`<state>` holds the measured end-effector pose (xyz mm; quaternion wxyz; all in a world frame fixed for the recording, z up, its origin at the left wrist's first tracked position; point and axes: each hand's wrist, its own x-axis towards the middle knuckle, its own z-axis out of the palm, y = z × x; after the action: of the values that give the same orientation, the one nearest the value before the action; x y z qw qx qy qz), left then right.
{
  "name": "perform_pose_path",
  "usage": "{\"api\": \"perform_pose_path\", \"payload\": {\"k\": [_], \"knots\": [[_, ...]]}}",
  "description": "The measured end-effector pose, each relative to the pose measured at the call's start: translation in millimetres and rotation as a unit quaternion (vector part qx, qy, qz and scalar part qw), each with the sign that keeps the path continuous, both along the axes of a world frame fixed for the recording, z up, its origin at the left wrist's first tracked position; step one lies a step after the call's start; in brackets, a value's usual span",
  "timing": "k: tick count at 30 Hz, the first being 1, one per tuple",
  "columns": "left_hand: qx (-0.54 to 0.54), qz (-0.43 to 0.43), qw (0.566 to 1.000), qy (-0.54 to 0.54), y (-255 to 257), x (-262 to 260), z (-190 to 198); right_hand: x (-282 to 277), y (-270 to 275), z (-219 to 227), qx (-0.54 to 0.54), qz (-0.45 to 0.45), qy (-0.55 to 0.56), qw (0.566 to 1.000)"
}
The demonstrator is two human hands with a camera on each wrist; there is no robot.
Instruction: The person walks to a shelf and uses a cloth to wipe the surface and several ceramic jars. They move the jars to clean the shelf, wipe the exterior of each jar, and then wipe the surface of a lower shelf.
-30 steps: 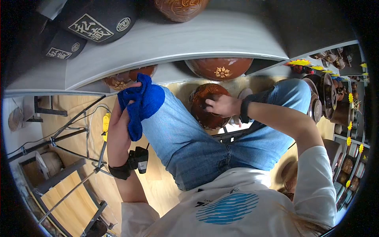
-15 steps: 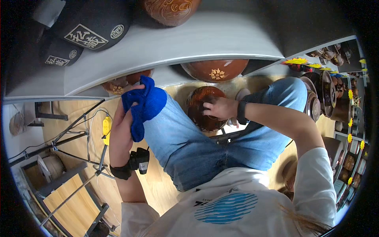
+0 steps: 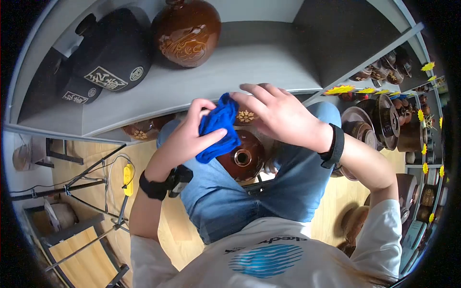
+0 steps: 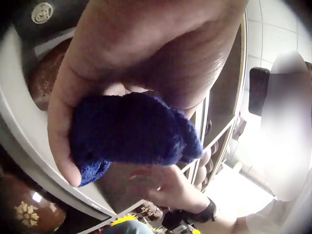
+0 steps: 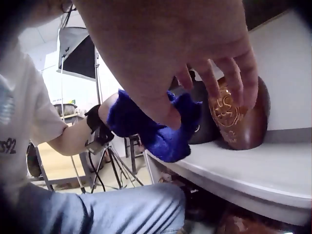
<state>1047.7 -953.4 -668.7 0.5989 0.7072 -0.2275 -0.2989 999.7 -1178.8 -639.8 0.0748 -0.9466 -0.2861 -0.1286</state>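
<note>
Fingers [image 3: 204,106] of the left hand [image 3: 185,139] are curling round the blue cloth [image 3: 218,127], pinching it in a bunch, as the left wrist view also shows. The right hand [image 3: 283,115] is spreading wide and loose, holding nothing, its thumb side lying against the cloth's far edge. Just under both hands, the brown jar [image 3: 242,156] is resting between the person's knees, mouth turned up toward the camera, the cloth hanging over its near shoulder. I judge the step in hand to be a regrip of the cloth above the jar; the next move is calling for a steadying hold on the jar so the cloth can be pressed on it. Farther off, the grey shelf [image 3: 269,53] is carrying a carved brown jug [image 3: 187,31] and black jars [image 3: 113,50].
</note>
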Motion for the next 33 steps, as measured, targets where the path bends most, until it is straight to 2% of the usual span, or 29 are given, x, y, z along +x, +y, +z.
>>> {"api": "perform_pose_path", "payload": {"k": [2, 4, 7, 10, 11, 12, 13, 14, 16, 18, 21, 22, 24, 25, 28, 30, 33], "knots": [[-0.002, -0.068, 0.992, -0.105, -20, 14, -3, 4, -4, 3, 0.055, 0.039, -0.013, 0.998], [-0.054, -0.089, 0.990, -0.092, -40, 26, 0, 10, -8, -2, 0.086, 0.054, -0.014, 0.995], [-0.045, -0.100, 0.992, -0.065, -58, 38, 7, 21, -17, -3, 0.136, -0.009, 0.063, 0.989], [-0.070, -0.062, 0.995, -0.021, -69, 52, -5, 41, -33, -14, 0.177, -0.009, 0.044, 0.983], [-0.030, -0.041, 0.991, -0.126, -71, 61, -10, 47, -39, -16, 0.179, -0.006, 0.043, 0.983], [0.011, -0.019, 0.973, -0.228, -72, 69, -15, 52, -45, -20, 0.136, -0.023, 0.035, 0.990], [0.036, -0.013, 0.963, -0.267, -74, 77, -15, 57, -49, -23, 0.092, -0.039, 0.027, 0.995], [0.039, -0.011, 0.963, -0.268, -75, 81, -16, 61, -51, -29, 0.094, -0.036, 0.026, 0.995], [0.092, -0.021, 0.911, -0.403, -80, 87, -22, 70, -53, -42, 0.070, -0.046, 0.014, 0.996], [0.077, -0.030, 0.919, -0.386, -80, 89, -30, 75, -53, -57, 0.057, -0.040, 0.018, 0.997], [0.169, -0.048, 0.872, -0.458, -72, 90, -49, 74, -51, -73, 0.014, -0.028, 0.026, 0.999], [0.170, -0.047, 0.872, -0.457, -69, 85, -50, 71, -51, -76, -0.016, -0.023, 0.031, 0.999], [0.219, 0.022, 0.813, -0.538, -64, 71, -48, 65, -48, -72, -0.025, -0.020, 0.025, 0.999], [0.238, 0.016, 0.833, -0.500, -64, 61, -44, 63, -46, -69, -0.037, -0.030, 0.037, 0.998], [0.246, 0.006, 0.836, -0.491, -65, 34, -64, 59, -38, -78, -0.048, -0.035, 0.062, 0.996], [0.284, -0.009, 0.823, -0.492, -68, 20, -77, 56, -32, -85, 0.002, -0.054, 0.126, 0.991], [0.291, 0.018, 0.821, -0.492, -71, 14, -86, 50, -27, -98, 0.033, -0.012, 0.089, 0.995]]}}
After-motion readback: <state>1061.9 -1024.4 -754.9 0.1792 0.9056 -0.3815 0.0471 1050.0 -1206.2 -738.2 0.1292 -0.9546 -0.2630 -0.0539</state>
